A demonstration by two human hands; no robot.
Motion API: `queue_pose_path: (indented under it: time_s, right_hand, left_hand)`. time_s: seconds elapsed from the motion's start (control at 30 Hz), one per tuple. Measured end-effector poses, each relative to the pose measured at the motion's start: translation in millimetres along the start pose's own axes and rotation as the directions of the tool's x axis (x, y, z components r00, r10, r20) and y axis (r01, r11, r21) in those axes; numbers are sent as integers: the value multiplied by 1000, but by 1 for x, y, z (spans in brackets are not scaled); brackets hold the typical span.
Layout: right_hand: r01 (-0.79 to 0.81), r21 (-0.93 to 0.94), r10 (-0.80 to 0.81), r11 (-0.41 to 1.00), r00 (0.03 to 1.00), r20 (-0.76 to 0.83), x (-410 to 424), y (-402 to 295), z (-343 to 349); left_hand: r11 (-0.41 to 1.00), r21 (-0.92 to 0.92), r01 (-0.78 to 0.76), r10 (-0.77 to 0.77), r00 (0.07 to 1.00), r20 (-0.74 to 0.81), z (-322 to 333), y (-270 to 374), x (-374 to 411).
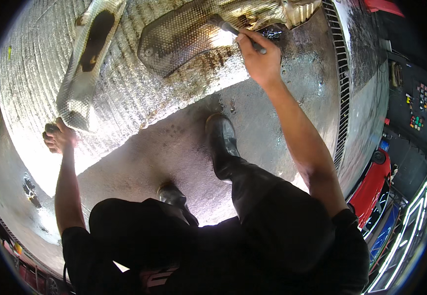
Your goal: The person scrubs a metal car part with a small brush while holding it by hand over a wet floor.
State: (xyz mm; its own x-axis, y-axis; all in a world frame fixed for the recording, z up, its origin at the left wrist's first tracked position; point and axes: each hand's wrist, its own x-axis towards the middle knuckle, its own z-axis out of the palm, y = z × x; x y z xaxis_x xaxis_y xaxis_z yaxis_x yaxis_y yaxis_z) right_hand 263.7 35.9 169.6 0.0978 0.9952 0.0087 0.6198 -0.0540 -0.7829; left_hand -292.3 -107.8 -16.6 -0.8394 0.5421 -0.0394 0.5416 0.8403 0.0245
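Observation:
My right hand (pixel 263 55) grips the dark handle of a round detailing brush (pixel 230 27). Its bristles rest on a wide dimpled metal heat shield (pixel 184 37), which is stained brown near its far end. My left hand (pixel 60 136) is at the near end of a second, narrower dimpled metal shield (pixel 77 88). The left fingers are curled and partly dark; whether they pinch that shield's edge is unclear. A long dark opening or patch runs along the narrower shield. Both shields lie on a silvery foil mat (pixel 121 99) with ridges and brown wet stains.
Wet concrete floor (pixel 184 147) lies around my black boots (pixel 221 132). A slotted drain grate (pixel 342 84) runs along the right. Farther off stand a red car (pixel 372 188) and bright light tubes (pixel 401 239). Dark liquid (pixel 274 33) pools beside the wide shield.

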Motion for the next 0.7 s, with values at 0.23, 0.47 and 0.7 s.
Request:
queue_pose_path:
  time_s: [0.23,0.47,0.7]
  right_hand:
    - [357,133,-380,925,888,258,-70,-7,44]
    - [212,-2,-211,977,973,93,-69,20,22]
    - [252,152,-277,956,946,168,-78,10,32]
  left_hand:
    - [990,81,-113,99,982,158,-12,-17,16]
    - [945,8,-327,309,903,298,-57,-21,-8]
    - [813,-102,-573,571,751,331,-72,-39,-58]
